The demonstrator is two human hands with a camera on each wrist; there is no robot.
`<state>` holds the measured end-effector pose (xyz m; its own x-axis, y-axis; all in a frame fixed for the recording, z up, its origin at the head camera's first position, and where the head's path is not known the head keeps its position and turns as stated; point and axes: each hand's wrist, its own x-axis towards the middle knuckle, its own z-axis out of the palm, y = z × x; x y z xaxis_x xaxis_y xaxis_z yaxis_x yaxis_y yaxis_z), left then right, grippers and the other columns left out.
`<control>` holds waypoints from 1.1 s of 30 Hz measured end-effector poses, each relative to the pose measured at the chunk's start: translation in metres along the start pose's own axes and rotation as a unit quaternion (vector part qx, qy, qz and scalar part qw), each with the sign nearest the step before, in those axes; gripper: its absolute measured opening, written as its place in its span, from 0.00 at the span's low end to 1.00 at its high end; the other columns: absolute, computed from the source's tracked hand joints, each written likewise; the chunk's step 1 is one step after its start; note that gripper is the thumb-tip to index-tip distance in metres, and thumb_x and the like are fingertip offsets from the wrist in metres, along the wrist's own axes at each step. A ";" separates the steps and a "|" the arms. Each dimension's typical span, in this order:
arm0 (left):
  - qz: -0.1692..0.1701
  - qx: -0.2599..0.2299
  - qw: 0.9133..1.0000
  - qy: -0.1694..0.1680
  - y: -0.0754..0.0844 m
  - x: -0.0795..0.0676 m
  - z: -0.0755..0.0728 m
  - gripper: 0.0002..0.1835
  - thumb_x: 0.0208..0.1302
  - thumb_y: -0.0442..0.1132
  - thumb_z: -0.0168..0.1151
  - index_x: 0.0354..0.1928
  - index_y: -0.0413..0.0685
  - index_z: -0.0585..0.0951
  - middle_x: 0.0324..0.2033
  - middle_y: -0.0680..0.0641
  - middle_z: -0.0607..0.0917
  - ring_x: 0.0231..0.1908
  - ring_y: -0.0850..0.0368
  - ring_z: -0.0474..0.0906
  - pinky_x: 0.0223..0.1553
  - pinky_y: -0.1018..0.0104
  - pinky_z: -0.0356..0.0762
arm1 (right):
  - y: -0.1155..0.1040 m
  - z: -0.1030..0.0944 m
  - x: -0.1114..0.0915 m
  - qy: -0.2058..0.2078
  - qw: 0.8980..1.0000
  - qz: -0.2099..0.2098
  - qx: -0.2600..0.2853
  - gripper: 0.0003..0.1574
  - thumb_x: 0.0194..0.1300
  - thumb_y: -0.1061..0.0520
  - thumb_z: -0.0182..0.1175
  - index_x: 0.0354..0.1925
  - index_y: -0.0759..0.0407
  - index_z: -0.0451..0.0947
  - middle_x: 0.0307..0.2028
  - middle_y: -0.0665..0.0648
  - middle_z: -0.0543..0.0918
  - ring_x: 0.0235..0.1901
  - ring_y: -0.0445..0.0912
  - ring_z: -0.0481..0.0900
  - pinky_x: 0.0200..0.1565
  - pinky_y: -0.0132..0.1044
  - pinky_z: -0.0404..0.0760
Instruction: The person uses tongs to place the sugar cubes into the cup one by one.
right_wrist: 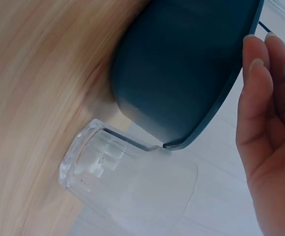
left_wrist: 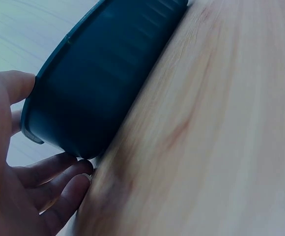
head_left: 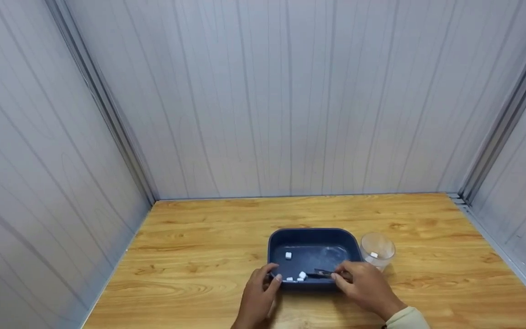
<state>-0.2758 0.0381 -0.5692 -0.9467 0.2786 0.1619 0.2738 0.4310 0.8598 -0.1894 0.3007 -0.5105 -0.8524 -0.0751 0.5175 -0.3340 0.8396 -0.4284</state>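
Note:
A dark blue rectangular dish (head_left: 306,234) holds several small white cubes. One cube (head_left: 288,256) lies toward its back left; others lie along the near wall. At the near left corner my left hand (head_left: 257,292) grips the rim; in the left wrist view its thumb and fingers are around the dish's corner (left_wrist: 83,98). My right hand (head_left: 367,285) pinches black tweezers (head_left: 320,273) over the near right rim. Their tips point left, right at a white cube (head_left: 302,275) near the front wall. The right wrist view shows only part of the tweezers, behind the fingers.
A clear glass (head_left: 384,244) stands close against the dish's right side, with white cubes in it; its thick base (right_wrist: 78,157) rests on the wooden table (head_left: 190,256). Pale panel walls (head_left: 267,100) enclose the table at the back and both sides.

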 end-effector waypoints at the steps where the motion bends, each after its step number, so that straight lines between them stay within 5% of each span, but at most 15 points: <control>1: -0.001 -0.001 1.000 -0.001 0.000 0.000 0.000 0.16 0.64 0.52 0.56 0.53 0.62 0.76 0.45 0.54 0.76 0.42 0.62 0.73 0.42 0.63 0.74 | 0.000 0.000 0.000 0.003 1.000 -0.005 0.002 0.05 0.55 0.51 0.66 0.28 0.43 0.78 0.25 0.36 0.79 0.26 0.30 0.75 0.28 0.32 0.75; 33: -0.012 0.001 1.000 -0.008 0.002 0.002 -0.002 0.15 0.65 0.50 0.56 0.53 0.62 0.76 0.43 0.54 0.75 0.40 0.63 0.72 0.42 0.64 0.74 | 0.000 -0.002 0.009 -0.068 0.997 -0.032 -0.033 0.05 0.50 0.53 0.66 0.30 0.47 0.81 0.27 0.38 0.79 0.26 0.33 0.74 0.29 0.35 0.74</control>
<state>-0.2774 0.0382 -0.5662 -0.9498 0.2828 0.1339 0.2525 0.4398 0.8619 -0.1965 0.3010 -0.5042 -0.8787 -0.1975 0.4346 -0.3657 0.8637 -0.3469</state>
